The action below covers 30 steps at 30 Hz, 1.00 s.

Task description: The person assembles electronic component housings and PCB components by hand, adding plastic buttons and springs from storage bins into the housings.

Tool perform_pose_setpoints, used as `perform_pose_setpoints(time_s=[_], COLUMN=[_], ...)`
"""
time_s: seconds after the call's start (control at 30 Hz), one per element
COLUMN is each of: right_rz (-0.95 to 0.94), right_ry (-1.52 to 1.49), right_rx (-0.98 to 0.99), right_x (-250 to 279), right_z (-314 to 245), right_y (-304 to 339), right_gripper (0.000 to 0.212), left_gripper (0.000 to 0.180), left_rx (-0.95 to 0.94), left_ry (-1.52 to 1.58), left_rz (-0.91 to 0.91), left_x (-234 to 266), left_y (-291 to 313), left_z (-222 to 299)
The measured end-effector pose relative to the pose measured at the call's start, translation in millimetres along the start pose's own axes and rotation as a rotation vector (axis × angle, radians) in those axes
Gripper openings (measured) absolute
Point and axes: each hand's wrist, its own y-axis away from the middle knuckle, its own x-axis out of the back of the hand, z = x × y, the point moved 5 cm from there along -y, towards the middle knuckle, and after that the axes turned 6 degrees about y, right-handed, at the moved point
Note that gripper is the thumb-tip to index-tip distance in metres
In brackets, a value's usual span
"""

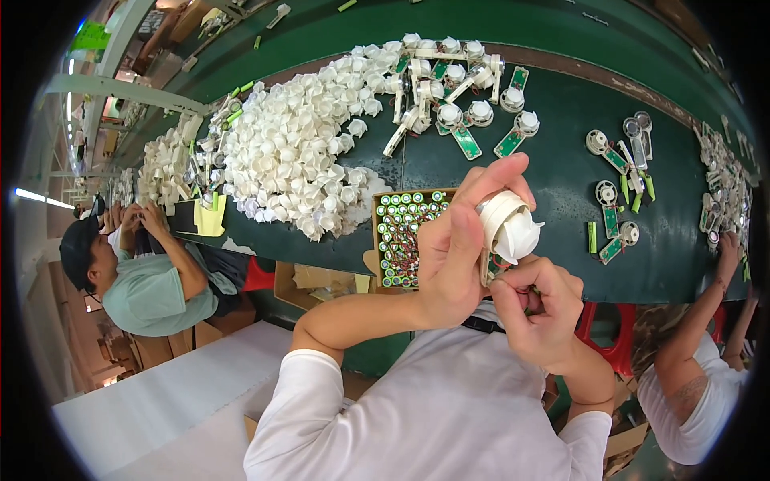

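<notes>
My left hand (455,260) is closed round a small fan assembly (513,232), raised over the table's near edge. The assembly has a round white housing with a white, petal-shaped fan wheel facing up and right. At its lower end my right hand (544,313) has its fingers pinched together, close to some thin wires. What those fingertips grip is mostly hidden. Just left of my left hand stands a cardboard box (375,240) of green battery cells with red and dark wires, partly covered by that hand.
A big heap of white petal-shaped fan wheels (289,152) covers the table's left. Fan assemblies with green circuit boards (465,142) lie beyond my hands; more parts (613,220) lie to the right. Co-workers sit at left (156,284) and right (694,385). A red stool (613,341) stands below the table.
</notes>
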Motion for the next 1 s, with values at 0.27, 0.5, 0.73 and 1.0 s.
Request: perform_pose_setpoints(time_s=[0.27, 0.5, 0.73, 1.0], right_rz=[0.005, -0.035, -0.066, 0.427], right_ry=[0.035, 0.029, -0.134, 0.269], right_rx=[0.005, 0.024, -0.214, -0.062], right_x=[0.2, 0.5, -0.3, 42.8], right_z=[1.1, 1.8, 15.7, 38.4], right_y=[4.8, 4.3, 12.3, -31.6], right_gripper=[0.017, 0.017, 0.013, 0.065], left_gripper=[0.054, 0.066, 0.06, 0.026], left_rx=[0.033, 0.038, -0.01, 0.194], left_ry=[0.061, -0.147, -0.097, 0.093], left_rz=[0.037, -0.072, -0.113, 0.518], left_x=[-2.4, 0.0, 0.9, 20.8], left_y=[5.2, 8.8, 6.9, -155.0], left_z=[-0.4, 0.7, 0.9, -63.9])
